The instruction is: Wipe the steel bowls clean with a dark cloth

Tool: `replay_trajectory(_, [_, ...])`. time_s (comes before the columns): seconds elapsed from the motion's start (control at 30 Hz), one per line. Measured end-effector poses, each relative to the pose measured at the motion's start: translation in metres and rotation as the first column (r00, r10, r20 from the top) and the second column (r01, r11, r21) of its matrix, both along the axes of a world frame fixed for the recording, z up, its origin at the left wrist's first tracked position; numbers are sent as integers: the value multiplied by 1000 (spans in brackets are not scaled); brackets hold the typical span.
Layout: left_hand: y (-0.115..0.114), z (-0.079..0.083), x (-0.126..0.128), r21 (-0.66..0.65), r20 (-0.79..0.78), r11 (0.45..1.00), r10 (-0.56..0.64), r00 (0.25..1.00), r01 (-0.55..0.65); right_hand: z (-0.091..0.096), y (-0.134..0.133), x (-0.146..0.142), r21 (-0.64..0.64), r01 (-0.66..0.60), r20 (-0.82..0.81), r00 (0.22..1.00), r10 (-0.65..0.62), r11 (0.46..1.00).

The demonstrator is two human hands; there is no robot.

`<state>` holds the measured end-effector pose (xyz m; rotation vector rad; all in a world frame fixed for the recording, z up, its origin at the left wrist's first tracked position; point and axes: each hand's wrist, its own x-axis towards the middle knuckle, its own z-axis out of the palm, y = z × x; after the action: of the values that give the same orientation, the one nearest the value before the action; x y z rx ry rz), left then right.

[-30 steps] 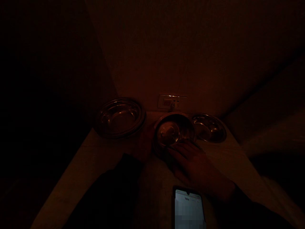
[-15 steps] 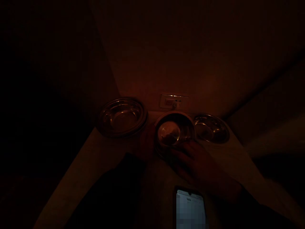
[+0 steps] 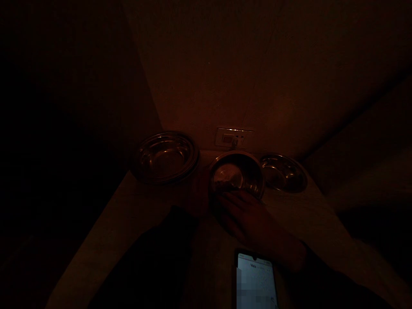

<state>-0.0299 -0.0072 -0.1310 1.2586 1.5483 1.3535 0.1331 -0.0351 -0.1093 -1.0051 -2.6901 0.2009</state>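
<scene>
The scene is very dark. A round metal bowl (image 3: pixel 254 169) stands in the middle of the table, its opening tipped a little toward me. At the bowl's left side, my left hand (image 3: pixel 200 193) is dimly visible, closed against its wall. My right hand (image 3: pixel 249 219) lies over the near rim with bent fingers reaching toward the inside. Something dark lies under those fingers, and I cannot make out what it is. Below the right hand is a lit phone (image 3: pixel 257 279) on the tabletop.
Several stacked wide metal dishes (image 3: pixel 165 161) sit at the back left. Another shallow metal dish (image 3: pixel 285 174) is just right of the bowl. A switch and socket plate (image 3: pixel 230 138) is on the wall behind. The table (image 3: pixel 96 240) has its left edge in shadow.
My right hand has slid left along the bowl's near rim, its fingers now lower on the bowl. The bowl and my left hand stay about where they were.
</scene>
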Motion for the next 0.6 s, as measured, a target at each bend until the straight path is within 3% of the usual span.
replay_trajectory(0.13, [-1, 6, 1, -41, 29, 999, 3, 1000, -2, -2, -1, -3, 37, 6, 13, 1000, -6, 999])
replay_trajectory(0.3, [1, 8, -1, 28, 109, 994, -106, 988, 104, 8, -4, 7, 55, 41, 123, 991, -48, 998])
replay_trajectory(0.47, [3, 1, -2, 41, 94, 996, -86, 992, 82, 8, -6, 11, 90, 53, 148, 987, -66, 995])
replay_trajectory(0.6, [2, 5, 0, -45, 103, 998, -39, 994, 44, -4, -4, 2, 113, 24, 101, 994, -36, 993])
